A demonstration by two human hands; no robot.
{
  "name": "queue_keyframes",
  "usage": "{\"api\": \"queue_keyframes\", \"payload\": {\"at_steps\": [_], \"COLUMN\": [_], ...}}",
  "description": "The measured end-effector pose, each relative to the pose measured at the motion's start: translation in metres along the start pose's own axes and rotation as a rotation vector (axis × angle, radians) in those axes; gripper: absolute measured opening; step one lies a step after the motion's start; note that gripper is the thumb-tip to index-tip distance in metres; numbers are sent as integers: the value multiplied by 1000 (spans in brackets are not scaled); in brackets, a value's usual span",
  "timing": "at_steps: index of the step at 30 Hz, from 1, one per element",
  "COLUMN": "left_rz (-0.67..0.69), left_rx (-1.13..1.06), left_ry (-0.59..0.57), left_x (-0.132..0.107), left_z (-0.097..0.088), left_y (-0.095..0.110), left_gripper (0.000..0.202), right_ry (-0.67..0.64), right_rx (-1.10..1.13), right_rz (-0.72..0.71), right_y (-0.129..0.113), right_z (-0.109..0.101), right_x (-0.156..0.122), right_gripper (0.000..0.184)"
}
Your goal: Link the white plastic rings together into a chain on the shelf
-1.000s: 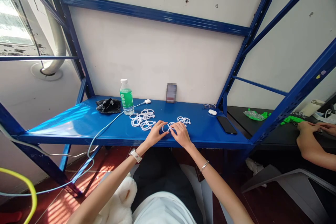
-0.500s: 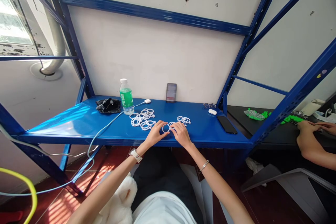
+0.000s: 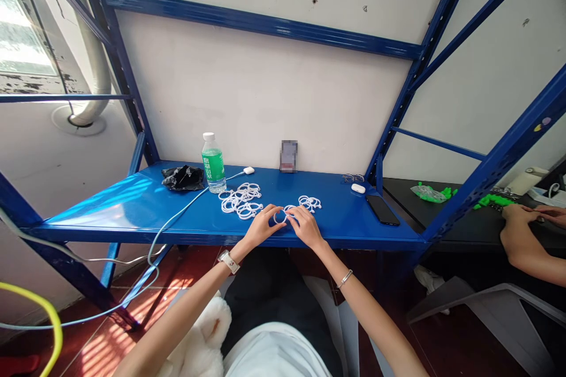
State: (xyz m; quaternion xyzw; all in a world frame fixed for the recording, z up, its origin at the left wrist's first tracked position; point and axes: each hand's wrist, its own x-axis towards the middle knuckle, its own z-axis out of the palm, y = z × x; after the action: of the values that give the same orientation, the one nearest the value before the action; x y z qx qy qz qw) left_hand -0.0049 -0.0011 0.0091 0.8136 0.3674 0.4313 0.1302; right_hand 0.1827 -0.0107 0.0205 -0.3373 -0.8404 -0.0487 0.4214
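Note:
Between my two hands is a thin white ring (image 3: 280, 217), held just above the front edge of the blue shelf (image 3: 177, 232). My left hand (image 3: 262, 224) pinches the ring's left side between thumb and fingers. On its right side my right hand (image 3: 305, 225) has its fingers closed at a small joint or tab, partly hidden by the fingertips. Beyond my left hand lies a loose heap of similar white rings (image 3: 241, 197). A smaller group of white rings (image 3: 309, 204) rests just past my right hand.
A water bottle (image 3: 213, 165) stands beside a crumpled black bag (image 3: 182, 178). A phone (image 3: 289, 156) leans on the wall; a black phone (image 3: 382, 210), white case (image 3: 358, 188) and glasses (image 3: 352, 178) lie right. Another person's hands (image 3: 522, 224) work at the black table.
Hardly anything differs. The white ring between my hands has shifted very slightly, with both hands still gripping it in the same place.

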Motion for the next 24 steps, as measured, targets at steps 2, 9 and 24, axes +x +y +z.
{"api": "queue_keyframes", "payload": {"at_steps": [2,9,24], "left_rz": [-3,-6,-5], "left_rx": [8,31,51], "left_ry": [-7,1,-19], "left_x": [0,-1,-1], "left_z": [1,2,1], "left_y": [-1,-2,1], "left_gripper": [39,39,38], "right_ry": [3,-1,-5], "right_rx": [26,57,95], "right_rz": [6,32,3], "right_y": [0,3,3], "right_z": [0,1,1], "right_x": [0,-2,0], "right_gripper": [19,16,16]}}
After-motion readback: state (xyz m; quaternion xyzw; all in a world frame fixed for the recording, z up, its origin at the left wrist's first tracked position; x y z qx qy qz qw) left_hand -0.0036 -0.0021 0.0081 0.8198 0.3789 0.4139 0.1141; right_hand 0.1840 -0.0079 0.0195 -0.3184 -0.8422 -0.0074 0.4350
